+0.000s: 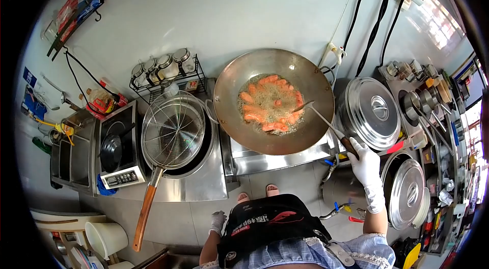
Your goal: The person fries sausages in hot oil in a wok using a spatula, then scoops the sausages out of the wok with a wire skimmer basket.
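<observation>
My right hand (365,167), in a white glove, is closed around the dark handle of a long metal ladle (326,122). The ladle's head dips into the right side of a large wok (229,91). Several orange-pink pieces of food (277,126) lie in a rough ring in the wok's bubbling oil (265,98). Down beside my dark apron (270,223) hangs my left hand (218,221), also gloved, with loose fingers and nothing visible in it. It is well away from the wok.
A wire skimmer (175,129) with a wooden handle rests across a pot left of the wok. Seasoning jars (167,66) stand in a rack behind it. Lidded pots (374,114) are on the right. An induction cooker (119,147) and a sink (76,152) are farther left.
</observation>
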Demonstrator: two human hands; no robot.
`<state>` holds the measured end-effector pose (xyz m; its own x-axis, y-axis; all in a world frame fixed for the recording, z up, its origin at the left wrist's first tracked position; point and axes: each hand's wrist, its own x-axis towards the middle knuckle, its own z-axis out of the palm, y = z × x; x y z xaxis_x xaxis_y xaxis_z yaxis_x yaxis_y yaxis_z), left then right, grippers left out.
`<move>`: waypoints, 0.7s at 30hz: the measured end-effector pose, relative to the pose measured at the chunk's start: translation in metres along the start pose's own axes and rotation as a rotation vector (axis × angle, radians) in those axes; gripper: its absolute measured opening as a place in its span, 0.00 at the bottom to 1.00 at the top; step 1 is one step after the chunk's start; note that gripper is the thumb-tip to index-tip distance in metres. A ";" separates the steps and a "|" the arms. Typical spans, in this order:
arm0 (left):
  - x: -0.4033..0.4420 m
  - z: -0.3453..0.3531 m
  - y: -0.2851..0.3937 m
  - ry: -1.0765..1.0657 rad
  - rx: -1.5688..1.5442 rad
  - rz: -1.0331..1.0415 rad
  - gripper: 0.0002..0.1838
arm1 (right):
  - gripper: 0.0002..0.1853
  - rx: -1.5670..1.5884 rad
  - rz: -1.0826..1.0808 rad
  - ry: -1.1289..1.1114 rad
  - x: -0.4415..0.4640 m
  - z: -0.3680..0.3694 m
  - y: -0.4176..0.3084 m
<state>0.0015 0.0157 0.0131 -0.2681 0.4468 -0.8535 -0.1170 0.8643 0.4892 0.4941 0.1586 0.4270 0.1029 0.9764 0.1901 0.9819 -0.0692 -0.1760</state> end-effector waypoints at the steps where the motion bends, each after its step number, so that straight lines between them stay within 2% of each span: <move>1: 0.001 -0.001 -0.002 0.000 0.000 0.000 0.13 | 0.23 -0.007 -0.006 -0.005 -0.002 -0.005 0.000; 3: 0.001 -0.004 -0.008 0.013 0.072 0.062 0.15 | 0.23 -0.014 -0.011 -0.010 -0.005 -0.014 -0.002; 9: 0.008 -0.009 -0.017 -0.006 -0.013 0.015 0.13 | 0.23 -0.020 -0.010 -0.105 -0.013 -0.029 -0.008; 15: 0.006 -0.005 -0.007 0.012 0.039 0.083 0.13 | 0.23 -0.026 -0.025 -0.115 -0.016 -0.029 -0.009; 21: 0.009 -0.003 -0.006 0.001 0.010 0.048 0.12 | 0.23 -0.042 -0.060 -0.114 -0.017 -0.027 -0.009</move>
<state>-0.0030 0.0136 0.0029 -0.2738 0.4873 -0.8292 -0.0940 0.8444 0.5273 0.4881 0.1367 0.4517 0.0275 0.9958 0.0877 0.9918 -0.0163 -0.1264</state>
